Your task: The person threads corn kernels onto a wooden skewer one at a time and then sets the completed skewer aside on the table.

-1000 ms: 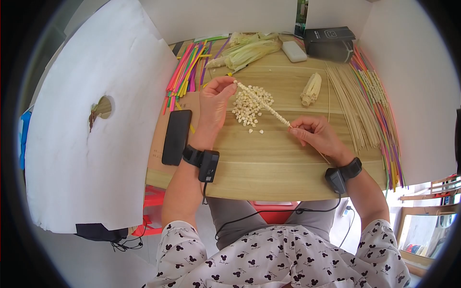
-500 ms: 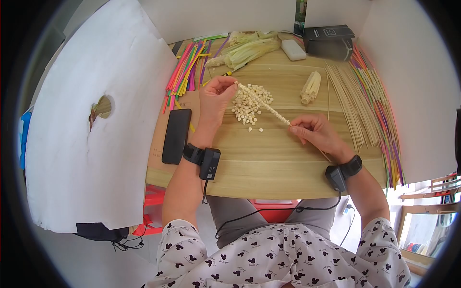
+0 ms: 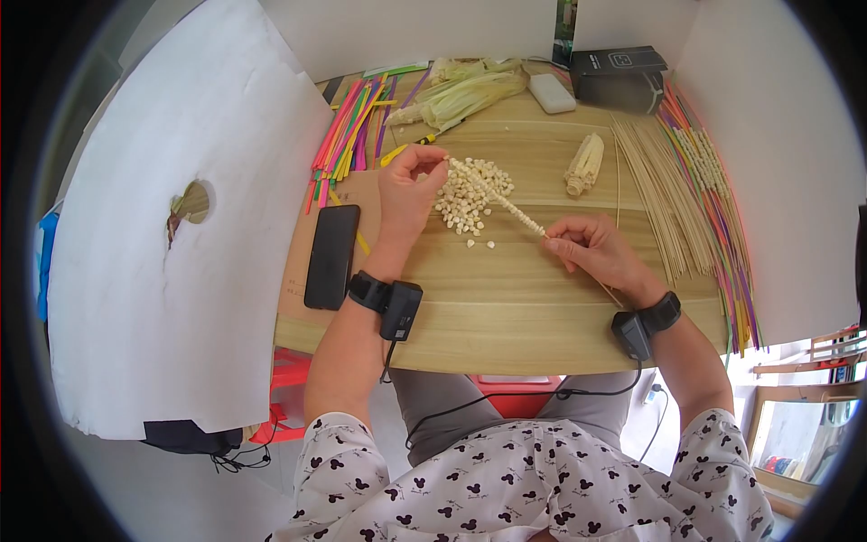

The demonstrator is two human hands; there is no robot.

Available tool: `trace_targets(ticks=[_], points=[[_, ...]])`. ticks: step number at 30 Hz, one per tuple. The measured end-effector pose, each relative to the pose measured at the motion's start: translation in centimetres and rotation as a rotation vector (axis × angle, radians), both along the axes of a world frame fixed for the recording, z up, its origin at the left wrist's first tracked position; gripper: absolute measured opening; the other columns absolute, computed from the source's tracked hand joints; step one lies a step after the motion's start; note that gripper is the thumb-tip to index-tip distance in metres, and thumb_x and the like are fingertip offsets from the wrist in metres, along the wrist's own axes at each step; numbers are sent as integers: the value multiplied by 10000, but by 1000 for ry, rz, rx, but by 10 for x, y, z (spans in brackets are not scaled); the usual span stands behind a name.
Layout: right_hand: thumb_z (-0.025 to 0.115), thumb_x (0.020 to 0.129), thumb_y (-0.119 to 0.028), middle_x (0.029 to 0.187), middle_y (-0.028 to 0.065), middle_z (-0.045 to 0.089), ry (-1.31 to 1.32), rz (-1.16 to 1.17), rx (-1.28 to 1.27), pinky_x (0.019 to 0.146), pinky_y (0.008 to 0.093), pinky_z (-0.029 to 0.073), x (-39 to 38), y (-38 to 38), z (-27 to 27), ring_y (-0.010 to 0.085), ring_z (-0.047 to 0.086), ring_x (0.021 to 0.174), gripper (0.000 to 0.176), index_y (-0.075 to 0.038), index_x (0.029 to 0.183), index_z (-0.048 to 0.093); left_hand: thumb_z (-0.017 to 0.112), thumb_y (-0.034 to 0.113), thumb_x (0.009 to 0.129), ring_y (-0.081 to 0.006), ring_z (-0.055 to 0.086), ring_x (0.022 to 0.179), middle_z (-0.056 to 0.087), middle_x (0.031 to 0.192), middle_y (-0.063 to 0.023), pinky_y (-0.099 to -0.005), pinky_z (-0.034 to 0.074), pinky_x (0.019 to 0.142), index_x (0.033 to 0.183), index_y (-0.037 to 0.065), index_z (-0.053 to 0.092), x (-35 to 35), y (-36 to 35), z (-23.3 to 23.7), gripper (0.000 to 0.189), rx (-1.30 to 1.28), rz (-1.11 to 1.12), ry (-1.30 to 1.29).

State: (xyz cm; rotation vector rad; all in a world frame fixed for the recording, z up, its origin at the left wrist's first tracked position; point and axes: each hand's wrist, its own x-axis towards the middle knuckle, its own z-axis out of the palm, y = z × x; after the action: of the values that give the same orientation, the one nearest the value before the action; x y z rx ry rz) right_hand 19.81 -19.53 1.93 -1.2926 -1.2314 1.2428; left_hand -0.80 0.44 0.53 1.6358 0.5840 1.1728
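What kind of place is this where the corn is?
Probably a small craft or work table at home: a wooden tabletop with loose corn kernels, bundles of thin skewers and coloured sticks.

bright, even light through a fisheye lens

soft, diffuse light fills the scene; the white board beside the table bounces it back and looks nearly blown out; shadows are faint, only thin soft ones under the left hand and right hand; the centre is sharp, with single kernels on the skewer held between both hands reading clearly; no motion blur; the table's edges bow toward the rim; a black vignette rings the frame.
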Motion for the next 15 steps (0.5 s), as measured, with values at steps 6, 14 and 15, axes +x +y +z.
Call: trace_targets(ticks=[6,14,15], points=[[610,926,-144,664,-70,514,-4,2,2,500,172,332,0,0,-1,6,444,569,124,-22,917,630,652,-18,838,-40,591,777,659,891,-5,-180,471,705,966,4,646,1,1,-3,130,3,-1,22],[608,928,-145,646,-74,500,6,-4,4,493,173,332,0,-1,0,3,438,560,120,-27,919,630,646,1,836,-31,547,724,631,848,14,-184,450,654,949,-4,649,5,-3,-2,113,-16,-13,-17],[607,929,-145,643,-74,499,6,-4,6,492,173,331,0,-1,0,3,437,558,120,-27,919,630,641,0,838,-33,550,727,631,848,13,-186,451,655,951,-5,649,5,-3,-2,113,-10,-14,-23]])
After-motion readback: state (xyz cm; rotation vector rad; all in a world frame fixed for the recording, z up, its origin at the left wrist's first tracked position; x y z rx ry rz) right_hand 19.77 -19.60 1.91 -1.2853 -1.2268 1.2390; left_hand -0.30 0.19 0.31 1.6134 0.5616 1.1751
